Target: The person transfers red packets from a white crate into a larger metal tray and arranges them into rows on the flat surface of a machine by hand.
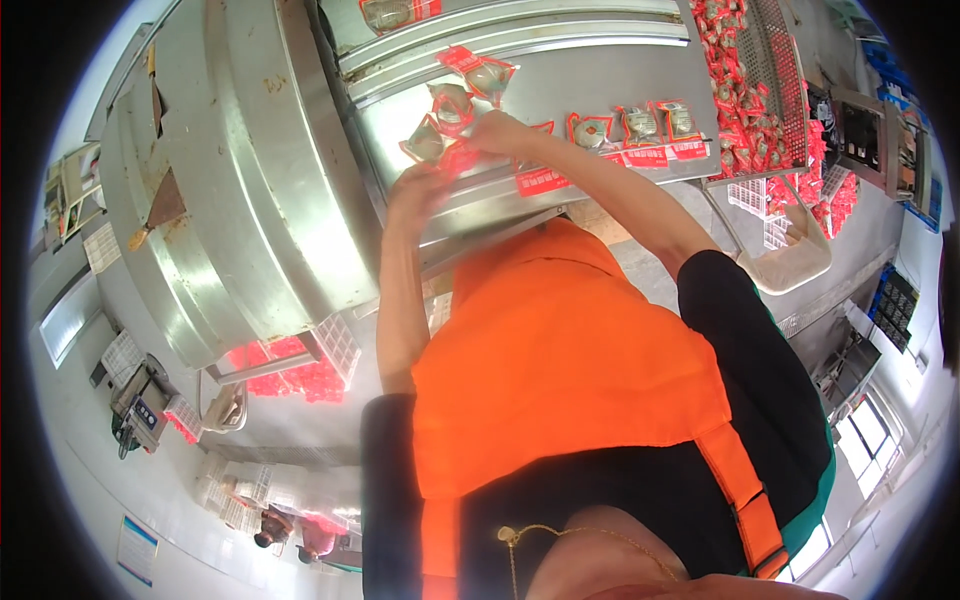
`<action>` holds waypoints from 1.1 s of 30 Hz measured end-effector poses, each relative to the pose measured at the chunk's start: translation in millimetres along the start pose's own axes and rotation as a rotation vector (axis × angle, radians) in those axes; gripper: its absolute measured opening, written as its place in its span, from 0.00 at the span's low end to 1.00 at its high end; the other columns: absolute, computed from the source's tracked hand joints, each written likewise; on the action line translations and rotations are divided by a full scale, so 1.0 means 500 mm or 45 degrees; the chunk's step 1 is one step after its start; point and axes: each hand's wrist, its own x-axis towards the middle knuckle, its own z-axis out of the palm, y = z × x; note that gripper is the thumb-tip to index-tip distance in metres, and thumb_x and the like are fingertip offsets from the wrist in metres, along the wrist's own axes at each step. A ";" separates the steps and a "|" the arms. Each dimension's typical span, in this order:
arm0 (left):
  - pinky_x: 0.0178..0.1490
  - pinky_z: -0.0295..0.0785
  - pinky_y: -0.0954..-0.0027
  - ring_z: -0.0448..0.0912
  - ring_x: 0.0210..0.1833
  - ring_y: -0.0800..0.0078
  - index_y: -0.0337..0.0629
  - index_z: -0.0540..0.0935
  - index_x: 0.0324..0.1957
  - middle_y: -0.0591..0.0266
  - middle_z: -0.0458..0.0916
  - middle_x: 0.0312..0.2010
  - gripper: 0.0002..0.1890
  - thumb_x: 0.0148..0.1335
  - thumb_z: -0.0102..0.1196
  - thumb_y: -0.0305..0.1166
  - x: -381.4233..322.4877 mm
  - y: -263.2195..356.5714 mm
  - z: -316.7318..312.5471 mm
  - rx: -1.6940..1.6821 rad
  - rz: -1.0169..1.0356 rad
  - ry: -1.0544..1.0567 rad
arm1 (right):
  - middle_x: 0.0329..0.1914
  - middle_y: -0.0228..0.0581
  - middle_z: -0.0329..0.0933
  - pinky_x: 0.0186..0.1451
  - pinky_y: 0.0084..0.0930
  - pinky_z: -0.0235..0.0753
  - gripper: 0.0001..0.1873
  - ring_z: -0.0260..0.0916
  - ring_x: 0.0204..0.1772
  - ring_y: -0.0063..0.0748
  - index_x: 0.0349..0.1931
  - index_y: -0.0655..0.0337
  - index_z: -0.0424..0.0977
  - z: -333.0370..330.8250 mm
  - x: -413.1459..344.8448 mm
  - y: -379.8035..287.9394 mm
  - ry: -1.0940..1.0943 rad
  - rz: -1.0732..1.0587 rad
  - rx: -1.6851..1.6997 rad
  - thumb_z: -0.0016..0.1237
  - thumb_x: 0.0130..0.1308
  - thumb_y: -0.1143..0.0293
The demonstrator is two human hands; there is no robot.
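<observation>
Between my hands is a red-and-clear plastic packet (457, 159), blurred by motion. My left hand (417, 196) has its fingers on the packet's near side, over the front edge of the steel work surface (480, 196). My right hand (501, 136) grips it from the right; its fingertips are blurred. Just beyond lie several similar packets, each with a rounded, egg-like item inside: one packet (424, 141) by my left hand, another (451, 107) behind it, and a third (487, 76) farther back. Under my right forearm, a packet (541, 178) is partly hidden.
Several packets (641, 126) lie in a row on the right. Beyond them a perforated metal tray (787, 90) holds many red packets. A large steel machine housing (247, 172) stands at my left. Metal rails (517, 52) cross the back, and a padded seat (791, 259) is at right.
</observation>
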 end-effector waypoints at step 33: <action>0.40 0.71 0.59 0.78 0.36 0.54 0.39 0.77 0.34 0.52 0.79 0.34 0.19 0.46 0.62 0.42 -0.004 0.000 0.027 1.600 0.544 -0.008 | 0.37 0.41 0.72 0.36 0.34 0.77 0.08 0.73 0.43 0.40 0.33 0.65 0.73 0.104 -0.170 0.059 0.583 -1.043 -1.017 0.49 0.54 0.71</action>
